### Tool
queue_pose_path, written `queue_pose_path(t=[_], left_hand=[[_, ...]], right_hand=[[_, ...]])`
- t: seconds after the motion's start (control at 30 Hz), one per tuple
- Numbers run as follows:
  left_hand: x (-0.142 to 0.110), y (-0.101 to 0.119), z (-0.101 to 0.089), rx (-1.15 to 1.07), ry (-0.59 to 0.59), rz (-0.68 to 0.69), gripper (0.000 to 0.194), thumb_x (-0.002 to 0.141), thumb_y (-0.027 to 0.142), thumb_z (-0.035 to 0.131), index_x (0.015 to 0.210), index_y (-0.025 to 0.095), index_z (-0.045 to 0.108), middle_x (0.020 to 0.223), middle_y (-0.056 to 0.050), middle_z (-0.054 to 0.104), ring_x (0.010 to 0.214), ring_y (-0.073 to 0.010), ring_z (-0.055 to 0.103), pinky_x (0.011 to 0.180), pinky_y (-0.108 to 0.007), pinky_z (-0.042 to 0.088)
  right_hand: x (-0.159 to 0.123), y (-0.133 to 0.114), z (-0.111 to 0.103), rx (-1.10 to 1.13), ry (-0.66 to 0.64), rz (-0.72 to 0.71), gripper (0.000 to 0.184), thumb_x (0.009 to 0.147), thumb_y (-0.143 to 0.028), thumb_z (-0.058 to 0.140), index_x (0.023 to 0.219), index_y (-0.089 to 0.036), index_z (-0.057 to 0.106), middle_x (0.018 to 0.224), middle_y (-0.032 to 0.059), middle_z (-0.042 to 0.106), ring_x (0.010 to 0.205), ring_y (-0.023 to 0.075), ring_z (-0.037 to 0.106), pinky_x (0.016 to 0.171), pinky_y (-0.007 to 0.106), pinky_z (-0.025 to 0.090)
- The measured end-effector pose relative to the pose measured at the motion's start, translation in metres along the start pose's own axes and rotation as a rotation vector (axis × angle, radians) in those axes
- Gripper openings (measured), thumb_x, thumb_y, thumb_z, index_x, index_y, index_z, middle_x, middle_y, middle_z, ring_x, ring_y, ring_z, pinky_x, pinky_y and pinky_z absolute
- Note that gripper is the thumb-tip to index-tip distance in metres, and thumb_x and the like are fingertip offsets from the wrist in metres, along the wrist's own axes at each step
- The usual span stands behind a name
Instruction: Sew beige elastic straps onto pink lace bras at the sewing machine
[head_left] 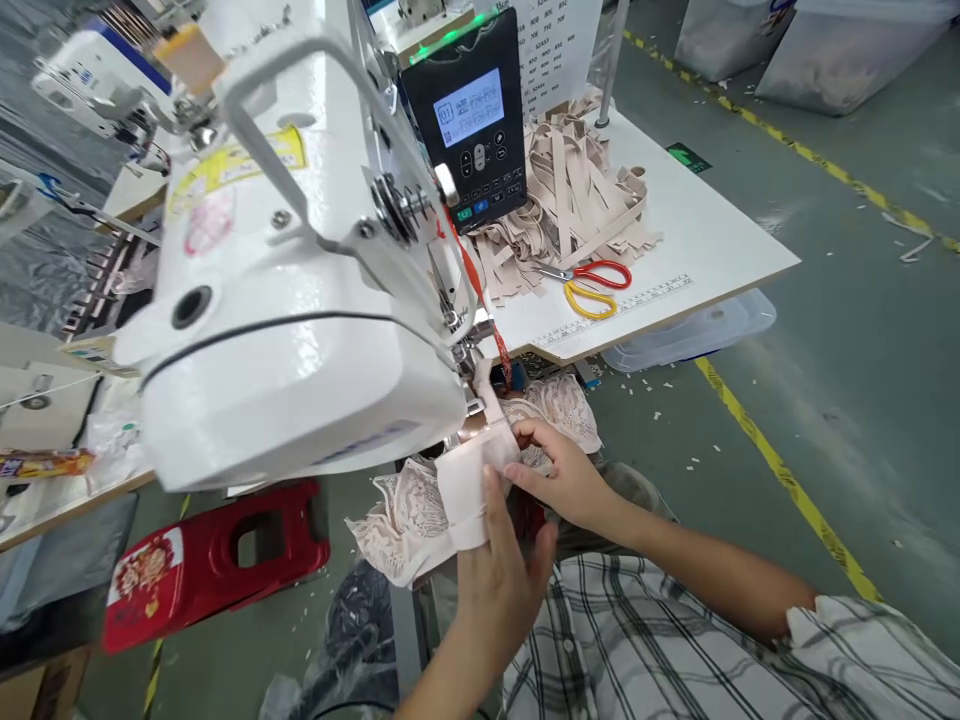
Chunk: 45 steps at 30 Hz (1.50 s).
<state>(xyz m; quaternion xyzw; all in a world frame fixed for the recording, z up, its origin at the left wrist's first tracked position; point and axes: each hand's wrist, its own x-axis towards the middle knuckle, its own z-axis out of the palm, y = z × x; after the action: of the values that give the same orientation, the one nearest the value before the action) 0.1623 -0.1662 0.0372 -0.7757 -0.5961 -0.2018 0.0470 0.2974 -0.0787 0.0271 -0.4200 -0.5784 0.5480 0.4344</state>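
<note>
In the lower centre of the frame, a lace garment [412, 505] with a smooth pale panel [463, 490] lies under the front end of a white sewing machine [300, 390]. The left hand [504, 575] comes up from the bottom edge, its index finger laid on the panel and its thumb spread to one side; whether its fingers grip the cloth cannot be told. The right hand [562, 478], just above and to the right, has its thumb and index finger drawn narrow, pinching the panel's right edge. In the upper centre, a black control unit [472, 120] with a lit screen stands beside a heap of beige strips [574, 190] on the white counter [705, 240]. Scissors [576, 272] with one red and one yellow handle lie at the heap's lower edge, near a printed ruler [615, 308]. A red stool [202, 575] sits at lower left
</note>
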Motion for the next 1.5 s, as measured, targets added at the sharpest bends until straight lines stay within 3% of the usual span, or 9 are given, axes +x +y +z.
queue_pose_path(t=[0.23, 0.4, 0.57, 0.77, 0.9, 0.97, 1.03, 1.23, 1.5], left_hand=[[-0.02, 0.024, 0.003, -0.339, -0.171, 0.043, 0.083, 0.098, 0.036, 0.052, 0.158, 0.005, 0.005, 0.143, -0.031, 0.051, 0.129, -0.0356, 0.057, 0.094, -0.041, 0.057], [-0.014, 0.003, -0.012, -0.733, -0.407, -0.089, 0.061, 0.099, 0.029, 0.052, 0.153, 0.022, 0.023, 0.1, -0.007, 0.077, 0.085, -0.0191, 0.075, 0.071, -0.026, 0.06], [-0.002, -0.021, -0.025, -0.62, -0.15, -0.081, 0.024, 0.097, 0.022, 0.052, 0.12, 0.024, 0.056, 0.094, -0.004, 0.073, 0.088, -0.0174, 0.071, 0.076, -0.026, 0.057], [0.033, -0.027, -0.034, -0.649, -0.219, 0.177, 0.058, 0.094, 0.014, 0.05, 0.149, 0.014, 0.03, 0.144, -0.018, 0.052, 0.14, -0.0259, 0.044, 0.112, -0.043, 0.041], [0.043, -0.031, -0.027, -0.562, -0.292, 0.232, 0.033, 0.092, 0.018, 0.055, 0.125, 0.015, 0.05, 0.106, -0.012, 0.069, 0.101, -0.0233, 0.065, 0.086, -0.037, 0.054], [0.04, -0.037, -0.022, -0.513, -0.244, 0.25, 0.006, 0.092, 0.017, 0.056, 0.098, 0.018, 0.055, 0.079, -0.003, 0.065, 0.071, -0.0171, 0.062, 0.063, -0.029, 0.05], [0.033, -0.043, -0.017, -0.453, -0.145, 0.307, 0.013, 0.092, 0.012, 0.053, 0.082, 0.021, 0.052, 0.064, 0.002, 0.058, 0.057, -0.014, 0.052, 0.052, -0.026, 0.04], [0.019, -0.05, -0.014, -0.313, 0.2, 0.482, 0.018, 0.087, 0.004, 0.06, 0.083, 0.02, 0.054, 0.054, 0.005, 0.052, 0.056, -0.0138, 0.05, 0.06, -0.027, 0.05], [0.018, -0.051, -0.022, -0.279, 0.284, 0.515, 0.019, 0.086, 0.003, 0.06, 0.081, 0.021, 0.056, 0.054, 0.005, 0.056, 0.053, -0.012, 0.053, 0.065, -0.028, 0.057]], right_hand=[[-0.018, -0.007, -0.018, 0.003, -0.022, 0.015, 0.038, 0.094, -0.045, 0.053, 0.065, -0.021, 0.048, 0.069, -0.0007, 0.044, 0.07, 0.0158, 0.046, 0.068, 0.03, 0.04], [-0.021, -0.01, -0.029, -0.004, -0.107, 0.055, 0.034, 0.094, -0.04, 0.054, 0.067, -0.019, 0.053, 0.07, -0.0012, 0.045, 0.067, 0.0133, 0.045, 0.062, 0.027, 0.037], [-0.021, -0.01, -0.035, -0.04, -0.199, 0.01, 0.023, 0.094, -0.033, 0.055, 0.078, -0.017, 0.061, 0.076, 0.0001, 0.053, 0.07, 0.0129, 0.051, 0.064, 0.026, 0.038], [-0.016, -0.02, -0.038, -0.205, -0.379, -0.123, 0.021, 0.091, -0.023, 0.053, 0.072, -0.017, 0.056, 0.072, -0.0009, 0.055, 0.07, 0.0118, 0.052, 0.067, 0.024, 0.04], [-0.015, -0.021, -0.04, -0.436, -0.504, -0.288, 0.018, 0.089, -0.018, 0.051, 0.072, -0.018, 0.058, 0.071, -0.0014, 0.055, 0.067, 0.0111, 0.05, 0.062, 0.023, 0.036], [-0.016, -0.017, -0.041, -0.625, -0.492, -0.418, 0.02, 0.091, -0.018, 0.051, 0.074, -0.018, 0.061, 0.068, -0.0016, 0.054, 0.064, 0.0115, 0.047, 0.059, 0.025, 0.031], [-0.017, -0.012, -0.04, -0.784, -0.415, -0.576, 0.022, 0.095, -0.02, 0.05, 0.078, -0.018, 0.065, 0.066, -0.0006, 0.055, 0.064, 0.0128, 0.046, 0.06, 0.027, 0.03], [-0.019, -0.006, -0.032, -0.871, -0.248, -0.826, 0.026, 0.097, -0.016, 0.049, 0.078, -0.019, 0.066, 0.059, -0.0022, 0.052, 0.06, 0.0128, 0.042, 0.062, 0.029, 0.03], [-0.018, -0.01, -0.021, -0.795, -0.203, -0.888, 0.023, 0.097, -0.018, 0.049, 0.081, -0.02, 0.066, 0.055, -0.0034, 0.052, 0.056, 0.0122, 0.039, 0.058, 0.029, 0.031]])
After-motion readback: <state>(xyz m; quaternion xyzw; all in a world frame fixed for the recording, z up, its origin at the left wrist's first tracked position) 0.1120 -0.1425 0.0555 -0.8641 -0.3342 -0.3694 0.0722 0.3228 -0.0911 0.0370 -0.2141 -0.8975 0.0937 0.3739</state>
